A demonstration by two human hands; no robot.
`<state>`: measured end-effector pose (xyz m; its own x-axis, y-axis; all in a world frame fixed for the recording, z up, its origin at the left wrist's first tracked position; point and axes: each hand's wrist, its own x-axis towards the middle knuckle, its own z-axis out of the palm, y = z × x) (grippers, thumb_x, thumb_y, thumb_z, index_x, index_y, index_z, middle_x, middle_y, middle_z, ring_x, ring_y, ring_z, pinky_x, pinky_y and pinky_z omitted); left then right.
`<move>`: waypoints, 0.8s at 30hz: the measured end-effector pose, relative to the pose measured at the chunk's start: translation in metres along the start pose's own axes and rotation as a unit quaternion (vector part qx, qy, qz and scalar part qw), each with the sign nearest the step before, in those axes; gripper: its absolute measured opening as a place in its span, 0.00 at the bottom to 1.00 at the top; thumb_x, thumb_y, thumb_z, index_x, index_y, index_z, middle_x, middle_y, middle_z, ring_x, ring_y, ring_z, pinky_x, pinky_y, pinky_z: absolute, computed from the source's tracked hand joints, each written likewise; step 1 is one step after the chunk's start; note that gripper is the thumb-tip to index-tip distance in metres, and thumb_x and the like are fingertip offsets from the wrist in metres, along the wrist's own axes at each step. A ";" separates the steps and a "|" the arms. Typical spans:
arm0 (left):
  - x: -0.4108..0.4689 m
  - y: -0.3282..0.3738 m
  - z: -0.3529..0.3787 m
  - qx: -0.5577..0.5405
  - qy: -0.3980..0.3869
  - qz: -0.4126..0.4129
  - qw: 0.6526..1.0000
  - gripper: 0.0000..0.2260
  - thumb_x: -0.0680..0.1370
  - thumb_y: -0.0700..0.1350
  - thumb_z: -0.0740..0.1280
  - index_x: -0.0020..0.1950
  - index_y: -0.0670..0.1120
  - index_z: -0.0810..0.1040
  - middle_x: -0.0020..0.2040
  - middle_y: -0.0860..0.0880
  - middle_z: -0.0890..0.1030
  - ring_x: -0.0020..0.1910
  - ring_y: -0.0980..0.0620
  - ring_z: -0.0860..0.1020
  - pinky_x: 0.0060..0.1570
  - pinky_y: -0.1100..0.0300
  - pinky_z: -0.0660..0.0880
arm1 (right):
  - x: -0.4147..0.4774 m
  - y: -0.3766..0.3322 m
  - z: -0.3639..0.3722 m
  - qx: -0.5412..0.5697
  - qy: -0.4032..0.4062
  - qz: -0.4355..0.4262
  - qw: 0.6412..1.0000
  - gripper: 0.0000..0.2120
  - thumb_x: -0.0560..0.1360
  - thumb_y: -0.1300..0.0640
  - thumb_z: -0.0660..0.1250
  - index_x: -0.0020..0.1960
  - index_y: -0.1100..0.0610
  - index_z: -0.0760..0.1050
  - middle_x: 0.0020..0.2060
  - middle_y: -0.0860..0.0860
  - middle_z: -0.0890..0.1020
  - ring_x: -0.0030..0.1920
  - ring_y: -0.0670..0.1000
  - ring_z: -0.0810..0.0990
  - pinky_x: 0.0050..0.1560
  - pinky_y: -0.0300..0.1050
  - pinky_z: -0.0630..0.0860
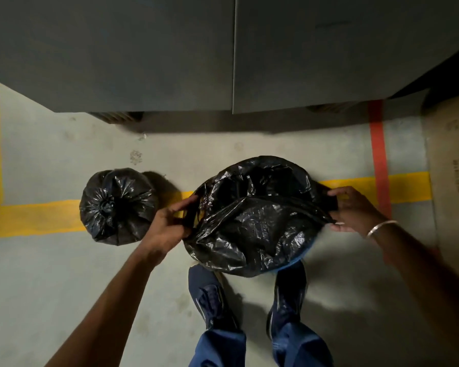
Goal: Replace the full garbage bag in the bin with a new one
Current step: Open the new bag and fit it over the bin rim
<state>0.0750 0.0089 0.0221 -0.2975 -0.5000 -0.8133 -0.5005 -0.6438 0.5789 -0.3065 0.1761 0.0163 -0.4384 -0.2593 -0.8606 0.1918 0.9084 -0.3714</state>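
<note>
At the left edge of the frame a yellow floor stripe (37, 217) is running across the grey floor (64, 274), and left of centre the full garbage bag (117, 206), black and tied shut at its top knot, is sitting on that stripe, well apart from the bin. From the lower left the bare left forearm is reaching up and to the right, the wrist bent slightly inward, and the left hand (170, 225) is closing on the left edge of the new garbage bag (255, 218), fingers curled over the black plastic and thumb pressing from the near side. The new bag is lying open and crumpled over the mouth of the bin (301, 258), of which only a sliver of blue rim is showing at the lower right of the plastic, just in front of the dark blue shoes (210, 295) at the bottom centre. To the right of centre the right hand (351, 209) is gripping the opposite edge of the bag, fingers folded over the top of the plastic and thumb tucked beneath, palm turned toward the bin. The right forearm, wearing a metal bangle (380, 227) at the wrist, is stretching in from the lower right corner. At the far right a red floor stripe (378, 149) is crossing the yellow one beside a cardboard box (453, 168).
</note>
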 end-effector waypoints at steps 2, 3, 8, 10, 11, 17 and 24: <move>-0.015 -0.004 0.003 0.059 0.044 0.008 0.997 0.27 0.69 0.25 0.73 0.59 0.53 0.85 0.62 0.47 0.79 0.54 0.49 0.80 0.41 0.61 0.82 | -0.017 -0.001 -0.001 0.045 0.002 0.023 0.999 0.28 0.72 0.78 0.67 0.65 0.55 0.69 0.54 0.57 0.77 0.48 0.57 0.80 0.39 0.52 0.81; -0.018 -0.006 0.005 0.087 0.063 0.002 0.994 0.24 0.68 0.28 0.73 0.54 0.54 0.87 0.60 0.46 0.80 0.52 0.48 0.80 0.37 0.63 0.80 | -0.024 -0.001 0.000 0.034 -0.008 0.038 0.999 0.28 0.72 0.78 0.67 0.66 0.56 0.68 0.55 0.57 0.77 0.49 0.58 0.80 0.41 0.52 0.80; -0.037 -0.016 0.020 0.158 0.006 -0.009 0.987 0.17 0.67 0.31 0.72 0.46 0.52 0.83 0.46 0.45 0.82 0.41 0.47 0.77 0.40 0.60 0.75 | -0.043 0.014 0.010 -0.142 -0.083 0.110 0.980 0.13 0.71 0.77 0.67 0.46 0.61 0.78 0.45 0.61 0.82 0.45 0.60 0.82 0.51 0.55 0.82; -0.043 -0.022 0.029 0.218 0.002 0.055 0.974 0.16 0.68 0.32 0.75 0.46 0.53 0.81 0.42 0.49 0.80 0.38 0.48 0.78 0.36 0.67 0.75 | -0.039 0.025 0.010 -0.252 -0.041 0.088 0.963 0.07 0.66 0.73 0.71 0.40 0.64 0.77 0.41 0.63 0.82 0.41 0.60 0.84 0.44 0.49 0.82; -0.045 -0.029 0.032 0.272 0.017 0.099 0.957 0.15 0.69 0.34 0.75 0.51 0.49 0.81 0.43 0.48 0.80 0.38 0.47 0.79 0.36 0.65 0.76 | -0.038 0.030 0.010 -0.294 -0.002 0.078 0.953 0.06 0.65 0.68 0.73 0.38 0.64 0.76 0.39 0.63 0.81 0.41 0.60 0.83 0.41 0.46 0.78; -0.030 -0.094 0.056 0.507 0.130 0.135 0.841 0.25 0.72 0.33 0.68 0.69 0.42 0.72 0.51 0.40 0.76 0.45 0.35 0.78 0.40 0.46 0.78 | -0.014 0.070 0.034 -0.230 0.130 0.030 0.964 0.07 0.67 0.59 0.73 0.43 0.59 0.77 0.44 0.64 0.85 0.46 0.65 0.86 0.47 0.53 0.83; 0.041 -0.116 0.084 0.476 0.130 0.158 0.855 0.10 0.78 0.33 0.63 0.57 0.40 0.79 0.50 0.36 0.81 0.44 0.36 0.80 0.41 0.52 0.72 | 0.015 0.083 0.087 0.002 0.130 -0.048 0.990 0.11 0.78 0.62 0.64 0.37 0.58 0.77 0.32 0.53 0.79 0.45 0.54 0.75 0.36 0.41 0.73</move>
<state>0.0525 0.1122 -0.0833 -0.4106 -0.7537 -0.5132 -0.9009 0.2486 0.3557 -0.2209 0.2192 -0.0579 -0.6658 -0.2513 -0.7025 0.1418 0.8817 -0.4499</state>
